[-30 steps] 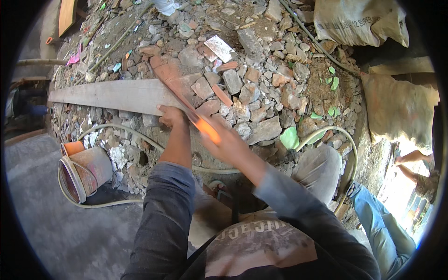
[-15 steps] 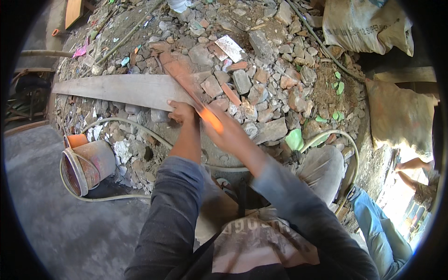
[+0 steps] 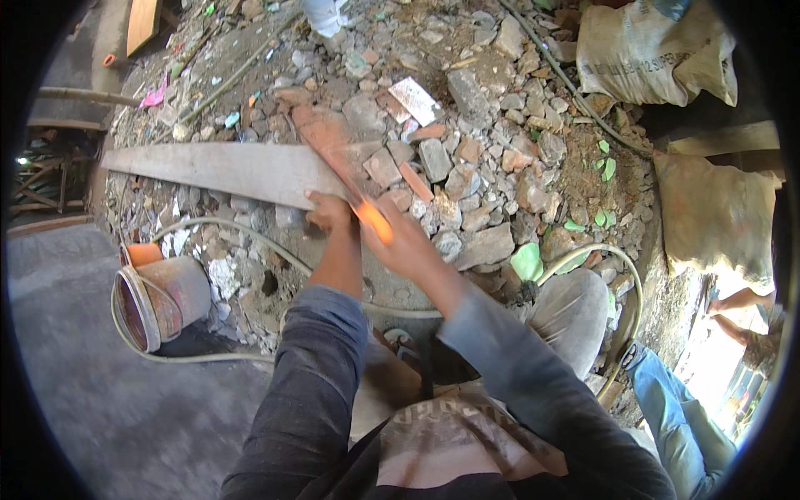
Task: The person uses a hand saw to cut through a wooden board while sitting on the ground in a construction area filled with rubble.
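A long grey wooden plank (image 3: 217, 171) lies across the rubble, its right end close in front of me. My left hand (image 3: 331, 214) is closed on the near edge of that end, with the thumb on top. My right hand (image 3: 408, 242) grips the orange handle of a handsaw (image 3: 376, 223). From the handle the saw's reddish-brown blade points away and to the left, crossing the plank near its right end. The fingers of my right hand are partly hidden by the back of the hand.
Broken bricks and concrete chunks (image 3: 487, 246) surround the plank. A dirty bucket (image 3: 179, 292) lies tipped at left, and a pale hose (image 3: 250, 237) curves before me. Filled sacks (image 3: 717, 217) stand at right. Another person's blue-jeaned leg (image 3: 675, 400) shows at lower right.
The whole view has shifted slightly, so the plank and rubble sit lower. My right hand and the saw handle, blurred before, look sharper now. Both hands keep their grips.
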`<state>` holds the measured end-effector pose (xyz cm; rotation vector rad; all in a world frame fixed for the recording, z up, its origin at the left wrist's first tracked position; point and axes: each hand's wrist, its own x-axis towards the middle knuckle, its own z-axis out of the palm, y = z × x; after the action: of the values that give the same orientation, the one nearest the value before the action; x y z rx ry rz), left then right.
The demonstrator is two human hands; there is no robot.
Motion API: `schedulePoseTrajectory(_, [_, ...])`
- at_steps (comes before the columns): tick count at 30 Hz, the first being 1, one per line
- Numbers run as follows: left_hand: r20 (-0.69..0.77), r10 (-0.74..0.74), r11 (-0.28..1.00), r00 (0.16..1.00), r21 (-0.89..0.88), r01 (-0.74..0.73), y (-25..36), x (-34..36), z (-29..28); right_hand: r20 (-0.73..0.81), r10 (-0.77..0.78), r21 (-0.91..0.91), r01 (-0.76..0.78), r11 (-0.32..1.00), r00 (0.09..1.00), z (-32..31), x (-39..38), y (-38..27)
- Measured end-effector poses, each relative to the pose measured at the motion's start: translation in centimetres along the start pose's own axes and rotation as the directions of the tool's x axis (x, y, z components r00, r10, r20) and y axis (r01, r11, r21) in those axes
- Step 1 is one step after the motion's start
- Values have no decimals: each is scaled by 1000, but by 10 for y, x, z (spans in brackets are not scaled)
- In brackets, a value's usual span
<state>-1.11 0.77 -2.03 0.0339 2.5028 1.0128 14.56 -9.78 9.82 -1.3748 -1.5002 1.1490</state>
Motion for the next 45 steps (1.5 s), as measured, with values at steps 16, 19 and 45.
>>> schedulePoseTrajectory(16, [5, -7, 999, 1000, 40, 7, 2, -6, -1, 34, 1, 11, -2, 1000, 999, -15, -14, -1])
schedulePoseTrajectory(19, [-42, -9, 1000, 999, -10, 9, 4, 13, -19, 157, -2, -69, 13, 998, 988, -80, -137, -28])
schedulePoseTrajectory(45, [3, -45, 999, 999, 13, 45, 9, 6, 3, 6, 28, -8, -28, 1000, 1000, 9, 22, 10])
